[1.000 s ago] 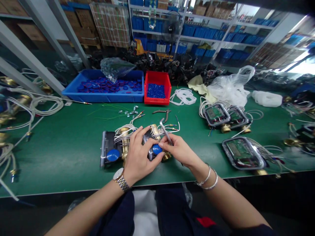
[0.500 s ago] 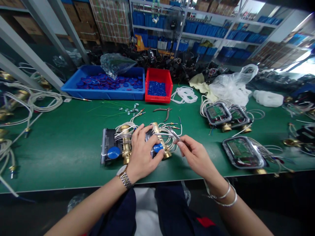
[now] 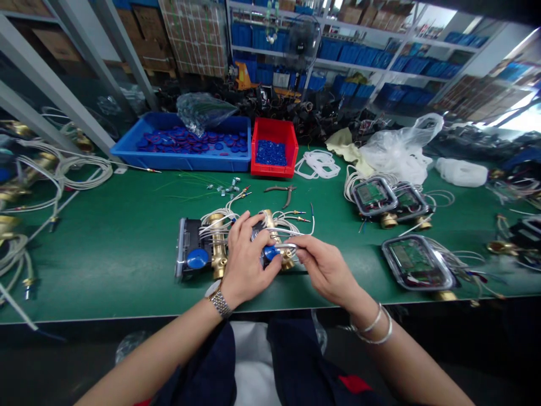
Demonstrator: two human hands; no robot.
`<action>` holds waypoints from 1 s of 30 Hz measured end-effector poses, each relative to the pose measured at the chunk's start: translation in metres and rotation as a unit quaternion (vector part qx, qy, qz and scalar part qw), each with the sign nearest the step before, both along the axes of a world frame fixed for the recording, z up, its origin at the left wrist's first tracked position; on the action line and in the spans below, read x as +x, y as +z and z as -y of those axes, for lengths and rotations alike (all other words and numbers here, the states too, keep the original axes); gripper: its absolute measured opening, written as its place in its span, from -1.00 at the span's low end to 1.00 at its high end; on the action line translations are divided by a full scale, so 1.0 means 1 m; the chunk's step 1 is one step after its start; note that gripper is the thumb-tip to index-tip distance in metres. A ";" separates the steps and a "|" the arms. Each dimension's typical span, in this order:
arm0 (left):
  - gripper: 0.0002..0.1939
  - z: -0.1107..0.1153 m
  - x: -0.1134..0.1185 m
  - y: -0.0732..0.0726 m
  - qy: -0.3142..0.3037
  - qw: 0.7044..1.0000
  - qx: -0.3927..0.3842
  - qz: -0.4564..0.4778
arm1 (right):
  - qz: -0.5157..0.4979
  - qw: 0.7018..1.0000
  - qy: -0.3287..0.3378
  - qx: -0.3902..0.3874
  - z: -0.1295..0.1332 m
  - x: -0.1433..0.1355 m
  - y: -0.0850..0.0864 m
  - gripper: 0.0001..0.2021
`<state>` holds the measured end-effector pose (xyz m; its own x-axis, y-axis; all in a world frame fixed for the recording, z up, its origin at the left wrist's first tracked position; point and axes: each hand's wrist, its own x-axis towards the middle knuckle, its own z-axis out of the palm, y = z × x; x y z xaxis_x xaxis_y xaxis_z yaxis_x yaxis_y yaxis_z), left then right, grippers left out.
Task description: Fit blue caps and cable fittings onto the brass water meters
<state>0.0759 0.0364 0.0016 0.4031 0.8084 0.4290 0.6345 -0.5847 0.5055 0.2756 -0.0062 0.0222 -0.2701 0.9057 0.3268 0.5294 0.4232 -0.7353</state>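
Note:
My left hand [image 3: 246, 256] is closed over a meter with a brass pipe body [image 3: 267, 217], which lies on its side on the green bench; my fingers hide much of its black housing. Between my thumb and index finger shows its round blue cap [image 3: 271, 253]. My right hand [image 3: 327, 268] pinches a slim silver metal tool [image 3: 288, 246], its near end reaching the cap's edge; the exact kind is unclear. Grey cables [image 3: 291, 231] loop around the brass body. To the left lies a second meter [image 3: 196, 248] with the same blue cap.
Behind are a blue tray [image 3: 181, 162] of blue discs, a red bin [image 3: 274, 169] of small blue parts, and pliers [image 3: 288, 194]. Small metal pieces [image 3: 228, 189] lie nearby. Meters with clear covers [image 3: 416, 262] stand at right, cable coils [image 3: 84, 172] at left.
My right hand has moved left and tilted the silver tool from pointing up and away to lying level against the blue cap. My left hand keeps its hold on the meter.

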 end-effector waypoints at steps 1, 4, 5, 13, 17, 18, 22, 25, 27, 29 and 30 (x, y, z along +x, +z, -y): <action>-0.86 0.000 -0.001 0.000 -0.001 1.000 0.001 0.001 | 0.006 1.000 0.017 -0.003 -0.005 -0.003 -0.004 -0.71; -0.85 0.000 -0.002 -0.001 -0.002 1.000 0.003 0.005 | 0.016 0.999 0.029 -0.009 -0.017 -0.006 -0.016 -0.68; -0.85 0.000 -0.002 -0.001 -0.003 1.000 0.004 0.008 | 0.026 0.999 0.028 -0.003 -0.020 -0.005 -0.018 -0.68; -0.85 -0.002 -0.002 -0.002 -0.005 1.000 -0.003 0.013 | 0.167 0.974 0.052 0.143 -0.035 0.005 -0.022 -0.67; -0.86 -0.003 -0.001 -0.003 -0.003 1.000 -0.008 0.017 | 0.189 0.967 0.078 0.155 -0.038 0.006 -0.019 -0.64; -0.86 -0.003 -0.001 -0.003 -0.002 1.000 -0.010 0.017 | 0.199 0.963 0.087 0.158 -0.040 0.007 -0.017 -0.64; -0.85 -0.003 -0.001 -0.004 0.000 1.000 -0.015 0.020 | 0.232 0.942 0.162 0.180 -0.053 0.011 -0.002 -0.66; -0.83 -0.004 -0.001 -0.005 0.000 1.000 -0.017 0.020 | 0.239 0.930 0.211 0.184 -0.066 0.014 0.008 -0.68; -0.84 -0.005 -0.001 -0.006 0.000 1.000 -0.019 0.023 | 0.233 0.926 0.229 0.189 -0.073 0.016 0.010 -0.69; -0.85 -0.005 -0.002 -0.006 -0.002 0.999 -0.022 0.027 | 0.211 0.927 0.237 0.202 -0.077 0.017 0.008 -0.71; -0.85 -0.005 -0.002 -0.006 -0.003 0.999 -0.024 0.029 | 0.196 0.928 0.238 0.209 -0.077 0.017 0.005 -0.72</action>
<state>0.0742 0.0416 -0.0045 0.3836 0.8261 0.4129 0.5993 -0.5628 0.5693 0.2921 0.0705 0.0274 -0.7795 0.4699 0.4142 0.4015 0.8824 -0.2453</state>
